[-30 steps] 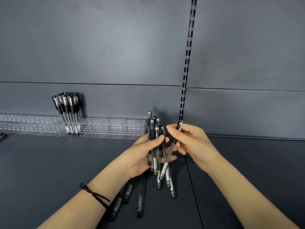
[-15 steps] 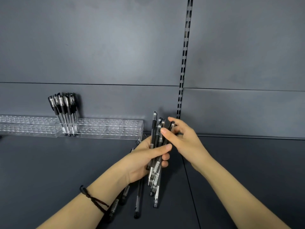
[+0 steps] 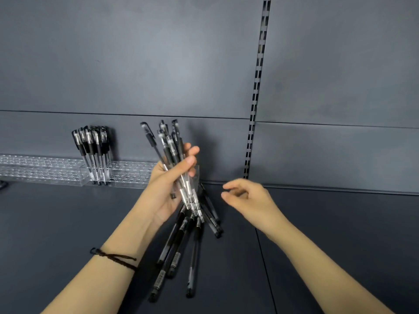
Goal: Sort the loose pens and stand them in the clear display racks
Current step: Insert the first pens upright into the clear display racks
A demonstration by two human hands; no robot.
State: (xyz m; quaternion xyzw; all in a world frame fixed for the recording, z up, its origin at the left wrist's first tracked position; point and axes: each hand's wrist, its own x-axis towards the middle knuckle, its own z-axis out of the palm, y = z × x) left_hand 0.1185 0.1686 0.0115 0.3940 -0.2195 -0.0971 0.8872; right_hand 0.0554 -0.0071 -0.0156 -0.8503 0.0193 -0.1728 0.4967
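My left hand [image 3: 169, 184] grips a bundle of several black-capped clear pens [image 3: 167, 146], caps up and fanned toward the back wall. Several loose dark pens [image 3: 179, 250] lie on the shelf below that hand, pointing toward me. My right hand [image 3: 247, 201] hovers to the right of the bundle with loosely curled fingers and holds nothing. Clear display racks [image 3: 45, 169] run along the back wall at the left. Several pens [image 3: 93, 152] stand upright in the rack near its middle.
The dark shelf surface [image 3: 56, 223] stretches left and right of my arms. A slotted metal upright [image 3: 256, 94] runs up the grey back wall. A dark cord bracelet [image 3: 113, 258] circles my left wrist. A small dark object [image 3: 2, 184] shows at the left edge.
My right hand let go of the pen it held into the bundle and drew away to the right, empty. My left hand lifted and tilted the bundle leftward toward the rack.
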